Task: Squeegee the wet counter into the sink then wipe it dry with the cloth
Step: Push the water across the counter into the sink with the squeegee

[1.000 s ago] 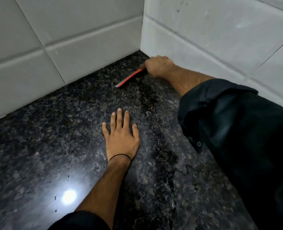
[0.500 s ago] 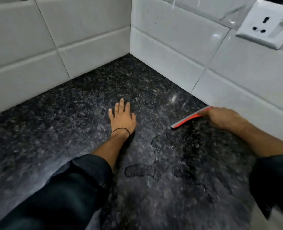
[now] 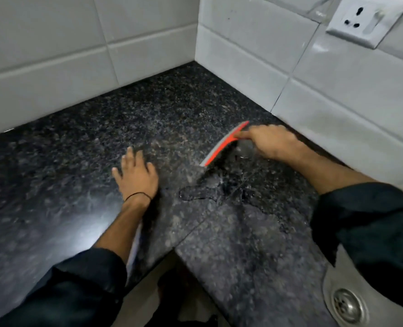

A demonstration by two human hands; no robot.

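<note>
My right hand [image 3: 271, 143] grips the handle of a red and grey squeegee [image 3: 223, 145], whose blade lies on the black speckled granite counter [image 3: 77, 185] near the right wall. A puddle of water [image 3: 203, 192] spreads just in front of the blade. Flat on the counter, left of the blade, rests my left hand [image 3: 136, 177] with its fingers spread. The steel sink [image 3: 344, 300] with its round drain shows at the bottom right corner. No cloth is in view.
White wall tiles [image 3: 54, 55] close the counter at the back and on the right, meeting in a corner. A white wall socket [image 3: 365, 20] sits high on the right wall. The counter's front edge [image 3: 162, 256] runs across the lower middle.
My right hand has dragged the squeegee from the far corner along the right wall towards me. The view has pulled back, so the sink and the counter's edge have come into sight.
</note>
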